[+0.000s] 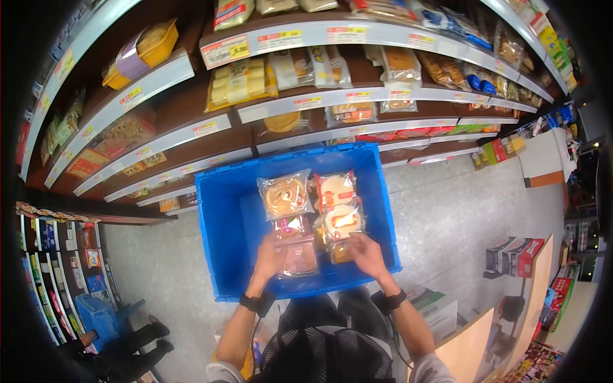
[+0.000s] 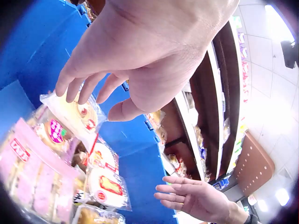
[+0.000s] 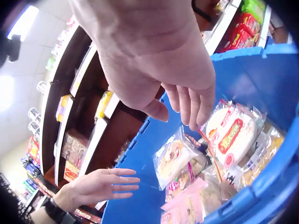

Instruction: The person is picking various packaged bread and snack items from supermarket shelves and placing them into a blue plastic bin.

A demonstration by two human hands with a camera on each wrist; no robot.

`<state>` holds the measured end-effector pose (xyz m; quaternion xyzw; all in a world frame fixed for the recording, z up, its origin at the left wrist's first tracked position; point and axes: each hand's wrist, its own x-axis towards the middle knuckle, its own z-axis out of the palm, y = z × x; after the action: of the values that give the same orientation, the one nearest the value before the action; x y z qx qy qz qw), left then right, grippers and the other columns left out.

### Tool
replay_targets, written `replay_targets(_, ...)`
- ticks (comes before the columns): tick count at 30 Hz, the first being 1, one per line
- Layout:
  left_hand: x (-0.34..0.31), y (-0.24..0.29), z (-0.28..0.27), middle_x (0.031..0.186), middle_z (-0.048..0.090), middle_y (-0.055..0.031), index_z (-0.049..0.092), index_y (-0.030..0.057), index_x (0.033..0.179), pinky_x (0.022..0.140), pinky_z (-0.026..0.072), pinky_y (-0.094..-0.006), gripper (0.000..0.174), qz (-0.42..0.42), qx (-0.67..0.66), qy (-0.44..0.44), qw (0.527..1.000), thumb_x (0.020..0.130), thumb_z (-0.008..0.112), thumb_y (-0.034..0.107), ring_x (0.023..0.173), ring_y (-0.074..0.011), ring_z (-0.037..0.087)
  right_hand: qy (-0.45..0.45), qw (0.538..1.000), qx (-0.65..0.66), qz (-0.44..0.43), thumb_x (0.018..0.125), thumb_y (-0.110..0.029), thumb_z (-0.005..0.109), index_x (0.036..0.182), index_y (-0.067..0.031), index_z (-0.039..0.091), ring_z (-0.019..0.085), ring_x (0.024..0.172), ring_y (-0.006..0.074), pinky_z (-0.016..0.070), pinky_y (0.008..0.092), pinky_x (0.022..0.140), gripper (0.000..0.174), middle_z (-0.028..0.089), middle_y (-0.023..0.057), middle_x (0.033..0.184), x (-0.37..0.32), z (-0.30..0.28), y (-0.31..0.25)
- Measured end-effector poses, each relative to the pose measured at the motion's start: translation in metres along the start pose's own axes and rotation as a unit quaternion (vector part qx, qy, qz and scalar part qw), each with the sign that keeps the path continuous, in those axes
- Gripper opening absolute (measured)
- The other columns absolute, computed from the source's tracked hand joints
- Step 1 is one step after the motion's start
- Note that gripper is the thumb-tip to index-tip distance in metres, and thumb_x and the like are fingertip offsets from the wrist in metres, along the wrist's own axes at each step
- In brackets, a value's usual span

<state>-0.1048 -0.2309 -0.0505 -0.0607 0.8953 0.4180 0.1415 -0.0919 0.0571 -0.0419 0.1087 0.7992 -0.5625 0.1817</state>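
A blue crate (image 1: 230,281) holds several bagged breads in two rows. My left hand (image 1: 271,256) hovers over the left row, near a pink package (image 1: 299,259); my right hand (image 1: 366,255) is over the right row's near end, by a brown bread pack (image 1: 340,253). A round bread in a clear bag (image 1: 285,196) lies at the left row's far end. In the left wrist view the left hand (image 2: 149,56) has relaxed, slightly bent fingers and holds nothing. The right hand (image 3: 159,60) hangs empty over white bread packs (image 3: 231,135) in the right wrist view.
Shelves of packaged bread (image 1: 268,39) rise beyond the crate. At lower left, a person in dark clothes (image 1: 128,348) is beside another blue crate (image 1: 97,314). Boxes (image 1: 511,255) and a wooden panel (image 1: 469,345) stand at the right, on grey floor (image 1: 434,210).
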Motion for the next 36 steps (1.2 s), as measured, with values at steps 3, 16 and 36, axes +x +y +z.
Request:
replay_targets(3, -0.017, 0.037, 0.023, 0.127, 0.054, -0.0245, 0.054, -0.0005, 0.125, 0.104, 0.039, -0.0414, 0.045, 0.026, -0.047, -0.003, 0.999, 0.082, 0.063, 0.009, 0.122, -0.0378, 0.05, 0.034, 0.997, 0.043, -0.048, 0.089, -0.004, 0.06, 0.121, 0.0052, 0.055, 0.066, 0.096, 0.0181, 0.0533, 0.0279, 0.084, 0.033, 0.067, 0.0154, 0.107, 0.0, -0.03, 0.003)
replay_targets(16, -0.092, 0.221, 0.215, 0.126, 0.054, -0.0207, 0.053, 0.0021, 0.124, 0.101, 0.0408, -0.0417, 0.043, 0.171, -0.01, 0.012, 0.985, 0.082, 0.061, 0.004, 0.12, -0.0384, 0.049, 0.008, 0.994, 0.057, -0.09, 0.089, -0.007, 0.061, 0.12, 0.0026, 0.058, 0.067, 0.09, 0.0168, 0.0535, 0.0288, 0.082, 0.032, 0.069, 0.0133, 0.102, -0.065, -0.261, 0.113)
replay_targets(36, -0.051, 0.328, 0.301, 0.121, 0.058, -0.023, 0.057, 0.004, 0.123, 0.097, 0.0434, -0.0434, 0.037, 0.128, -0.029, -0.078, 0.988, 0.088, 0.059, 0.017, 0.114, -0.0396, 0.054, 0.03, 0.992, 0.056, -0.11, 0.089, -0.005, 0.062, 0.114, 0.0033, 0.061, 0.068, 0.092, 0.0176, 0.0541, 0.0279, 0.079, 0.026, 0.07, 0.0137, 0.1, -0.06, -0.401, 0.125)
